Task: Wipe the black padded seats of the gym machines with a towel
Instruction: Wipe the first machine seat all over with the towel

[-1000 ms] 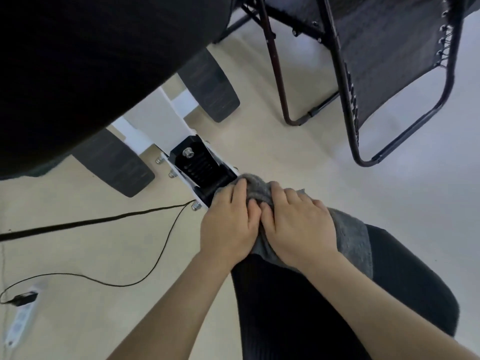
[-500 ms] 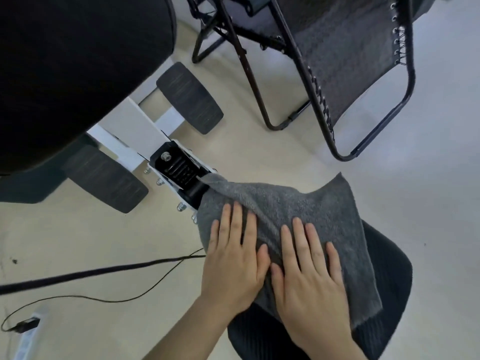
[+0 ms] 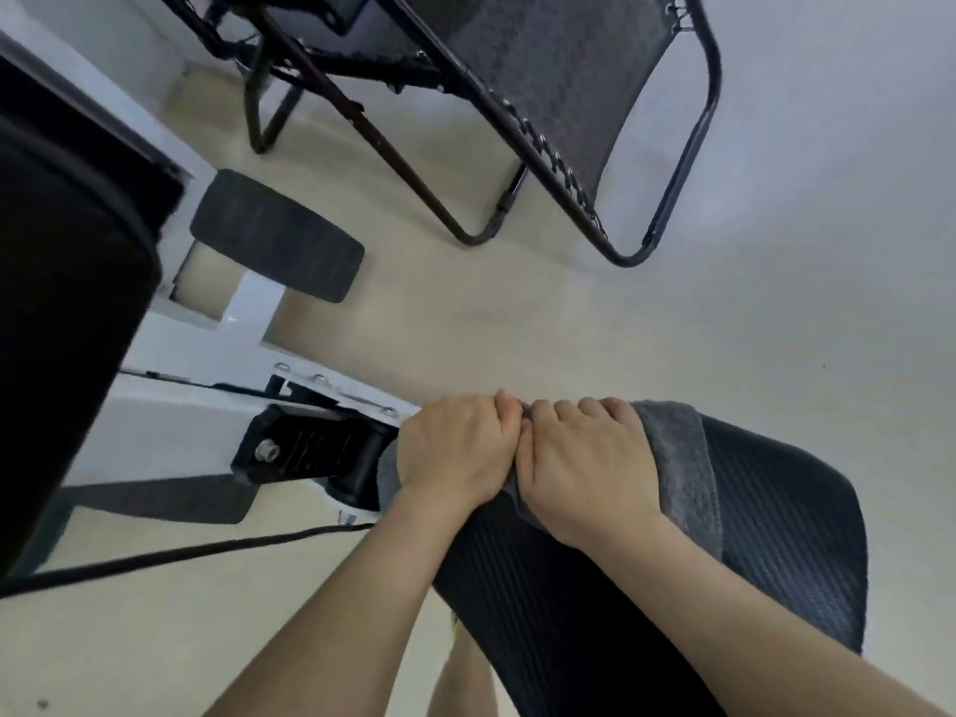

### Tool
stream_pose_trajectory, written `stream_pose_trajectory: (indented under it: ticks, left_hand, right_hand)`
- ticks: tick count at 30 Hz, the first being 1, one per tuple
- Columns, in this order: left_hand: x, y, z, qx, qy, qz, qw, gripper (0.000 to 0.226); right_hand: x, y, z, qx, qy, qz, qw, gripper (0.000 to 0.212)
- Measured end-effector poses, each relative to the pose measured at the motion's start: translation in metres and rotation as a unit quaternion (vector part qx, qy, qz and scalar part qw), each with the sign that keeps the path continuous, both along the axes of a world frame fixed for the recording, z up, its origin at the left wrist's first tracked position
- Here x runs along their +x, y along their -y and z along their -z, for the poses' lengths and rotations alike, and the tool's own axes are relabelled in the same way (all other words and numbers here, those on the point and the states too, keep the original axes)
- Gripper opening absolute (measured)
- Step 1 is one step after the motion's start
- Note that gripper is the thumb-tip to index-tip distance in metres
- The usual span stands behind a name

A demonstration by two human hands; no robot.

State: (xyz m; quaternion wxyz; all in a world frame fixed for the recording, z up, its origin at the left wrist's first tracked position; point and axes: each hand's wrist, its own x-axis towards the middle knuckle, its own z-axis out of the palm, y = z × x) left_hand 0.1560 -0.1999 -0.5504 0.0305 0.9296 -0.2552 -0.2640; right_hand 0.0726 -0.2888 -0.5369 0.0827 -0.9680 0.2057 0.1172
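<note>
On the black seat (image 3: 776,520), hands (image 3: 522,452) bunch the towel (image 3: 677,458).

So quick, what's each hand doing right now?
Left hand: closed, gripping the grey towel on the black seat.
Right hand: closed on the same towel.

Left hand (image 3: 455,450) and right hand (image 3: 582,465) are gripping the grey towel (image 3: 677,463) side by side, knuckles touching, pressing it at the front edge of the ribbed black seat (image 3: 776,530). Folding chair (image 3: 569,95) is standing beyond.
</note>
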Motion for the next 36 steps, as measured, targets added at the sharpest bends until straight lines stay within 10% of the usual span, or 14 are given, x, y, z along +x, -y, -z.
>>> stream_pose_trajectory:
  ticks: [4,8,13,21,33,36]
  left_hand:
    - [0.025,0.013,-0.003,0.027,-0.104,-0.004,0.994,0.053]
    - [-0.024,0.000,-0.022,-0.020,0.021,0.118,0.993,0.047]
    - [-0.065,0.047,-0.032,-0.131,-0.062,0.141,0.979,0.050]
    - [-0.014,0.132,0.004,-0.019,-0.334,0.087,0.938,0.041]
    - [-0.113,0.002,-0.032,-0.116,0.049,0.385,0.914,0.057]
    - [-0.103,0.036,-0.028,-0.183,0.099,0.427,0.880,0.016]
  right_hand:
    - [0.015,0.001,-0.002,0.005,0.003,0.048,0.999,0.038]
    - [-0.041,-0.008,-0.016,0.026,0.008,0.103,0.994,0.044]
    - [-0.091,0.008,-0.024,0.007,-0.003,0.192,0.981,0.056]
    - [-0.038,0.075,-0.017,-0.009,-0.073,0.287,0.955,0.040]
    - [-0.161,-0.064,-0.030,0.001,0.013,0.354,0.935,0.055]
    - [-0.147,-0.037,-0.031,-0.019,0.023,0.397,0.917,0.028]
